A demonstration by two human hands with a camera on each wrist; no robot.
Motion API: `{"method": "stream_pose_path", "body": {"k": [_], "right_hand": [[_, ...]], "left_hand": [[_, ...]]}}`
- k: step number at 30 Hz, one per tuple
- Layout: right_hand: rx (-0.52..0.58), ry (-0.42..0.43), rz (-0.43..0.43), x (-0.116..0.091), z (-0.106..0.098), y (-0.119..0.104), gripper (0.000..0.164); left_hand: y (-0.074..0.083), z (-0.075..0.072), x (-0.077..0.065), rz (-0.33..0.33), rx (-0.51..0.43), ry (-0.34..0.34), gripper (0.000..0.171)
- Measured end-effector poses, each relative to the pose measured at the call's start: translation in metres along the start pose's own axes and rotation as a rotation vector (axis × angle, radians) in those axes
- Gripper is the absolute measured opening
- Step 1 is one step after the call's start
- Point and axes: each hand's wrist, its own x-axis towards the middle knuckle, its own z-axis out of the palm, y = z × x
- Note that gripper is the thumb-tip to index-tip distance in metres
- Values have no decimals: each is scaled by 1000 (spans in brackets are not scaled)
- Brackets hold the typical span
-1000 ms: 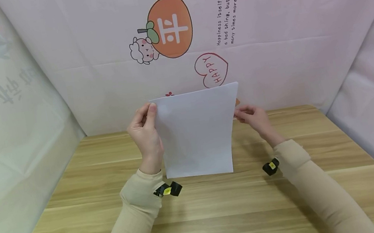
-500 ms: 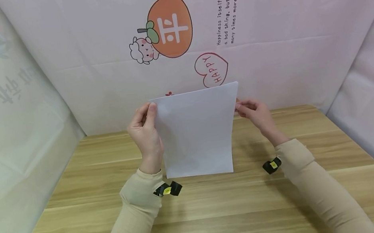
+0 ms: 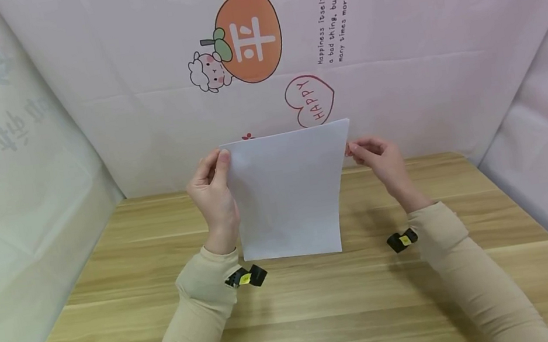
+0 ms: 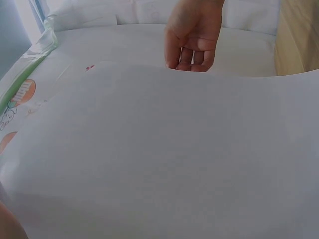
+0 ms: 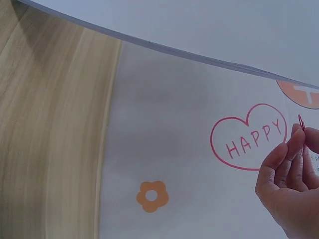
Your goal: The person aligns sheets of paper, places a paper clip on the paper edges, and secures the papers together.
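My left hand (image 3: 214,195) pinches the upper left corner of a small stack of white paper (image 3: 285,193), thumb on the near face. The stack stands nearly upright over the table, its right side curving a little. In the right wrist view its layered edge shows several sheets. Just right of that edge, my right hand (image 3: 381,164) pinches a small red paper clip (image 5: 301,122) between thumb and fingertips. A thin wire loop of the clip sticks up from the fingers, apart from the paper. In the left wrist view the paper hides the right fingertips.
The wooden table (image 3: 307,320) lies under both arms. A white printed cloth (image 3: 400,93) rises behind it, with an orange fruit drawing (image 3: 249,35) and a red "HAPPY" heart (image 3: 310,100). More cloth hangs at both sides. A small black camera sits at each wrist.
My right hand has moved up and slightly right along the paper's right edge, carrying the paper clip. The left hand and the paper have stayed in place.
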Motion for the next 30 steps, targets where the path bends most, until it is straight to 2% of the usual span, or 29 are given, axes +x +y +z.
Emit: {"method": "stream_pose_path", "body": {"k": [7,15,30], "right_hand": [[22,23,-14,-3,-2,-10,24],[104,31,-96,-8,-2,-25,17],[120,59,-195,-15,0,-43,12]], "left_hand": [[0,1,0,4,-2,-3,16],[-1,1,0,9,5,-1,14],[-1,3,-1,7,22,1,15]]}}
